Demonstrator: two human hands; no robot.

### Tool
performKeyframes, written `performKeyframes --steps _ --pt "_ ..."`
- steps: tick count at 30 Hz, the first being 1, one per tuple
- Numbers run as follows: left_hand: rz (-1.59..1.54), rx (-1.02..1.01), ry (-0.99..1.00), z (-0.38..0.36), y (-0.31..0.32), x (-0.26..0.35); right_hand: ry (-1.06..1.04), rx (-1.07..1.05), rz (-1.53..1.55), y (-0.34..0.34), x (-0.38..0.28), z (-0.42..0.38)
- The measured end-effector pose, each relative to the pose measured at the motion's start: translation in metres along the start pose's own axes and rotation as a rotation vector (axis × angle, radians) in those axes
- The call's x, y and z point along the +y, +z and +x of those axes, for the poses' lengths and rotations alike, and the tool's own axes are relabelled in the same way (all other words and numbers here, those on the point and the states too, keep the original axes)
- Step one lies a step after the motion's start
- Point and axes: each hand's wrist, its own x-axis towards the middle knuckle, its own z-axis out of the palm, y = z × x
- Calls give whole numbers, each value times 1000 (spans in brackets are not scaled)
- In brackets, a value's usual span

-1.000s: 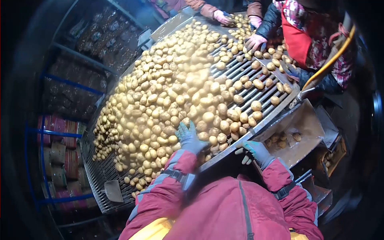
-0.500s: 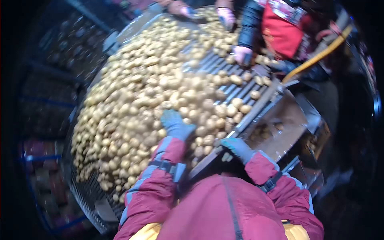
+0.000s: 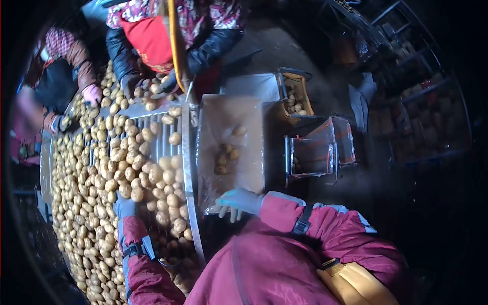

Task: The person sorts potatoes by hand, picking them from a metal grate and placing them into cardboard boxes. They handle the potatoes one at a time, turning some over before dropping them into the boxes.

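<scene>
My left hand [image 3: 125,206], in a blue-grey glove, touches the heap of potatoes [image 3: 91,218] on the sorting surface; its fingertips are hidden among them. Beside it, loose potatoes lie towards the metal edge rail [image 3: 188,178]. At the near end of a plastic-lined box [image 3: 231,117] is my right hand [image 3: 240,201], gloved, with fingers apart and nothing held. A few potatoes [image 3: 226,156] rest inside that box.
Across the heap, a co-worker in a red apron [image 3: 150,43] has both hands at the potatoes. Another co-worker's pink glove [image 3: 92,95] is at the far left. A yellow pole [image 3: 176,46] rises beyond the rail. Right: a potato crate [image 3: 296,96] and wire-framed container [image 3: 312,155].
The view has swung to the right, showing more boxes. My right hand has left the metal rail and is now at the lined box. My left hand remains at the potatoes.
</scene>
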Motion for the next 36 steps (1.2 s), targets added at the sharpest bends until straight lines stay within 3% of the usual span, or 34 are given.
performKeyframes --steps 5,8,9,10,12,15,16,22,24,27,30,33,36 --pt "-265 70 92 -20 13 -40 -125 211 215 -60 11 -65" --pt "-209 244 250 -97 0 10 -172 477 304 -128 16 -93" --pt "-270 224 296 -126 -5 43 -185 427 339 -163 15 -102" --pt "-331 205 341 -150 -6 75 -224 588 275 -186 15 -113" --pt "-249 196 350 -175 14 104 -319 656 436 -265 46 -104" --pt "-84 144 253 -174 61 105 -318 823 414 -346 34 -122" --pt "-35 163 227 -175 63 113 -343 765 457 -376 30 -125" --pt "162 144 -13 -178 70 146 -488 969 415 -504 13 -94" --pt "-5 176 -125 -180 78 159 -482 977 390 -542 5 -74" --pt "161 158 -138 -180 78 153 -362 1040 287 -576 -26 -59" --pt "160 138 -121 -181 78 154 -296 1231 -100 -656 -14 -2" --pt "251 184 -34 -183 83 135 -185 1255 -489 -668 -40 1" --pt "453 136 66 -181 86 104 -86 1325 -608 -674 -47 24"
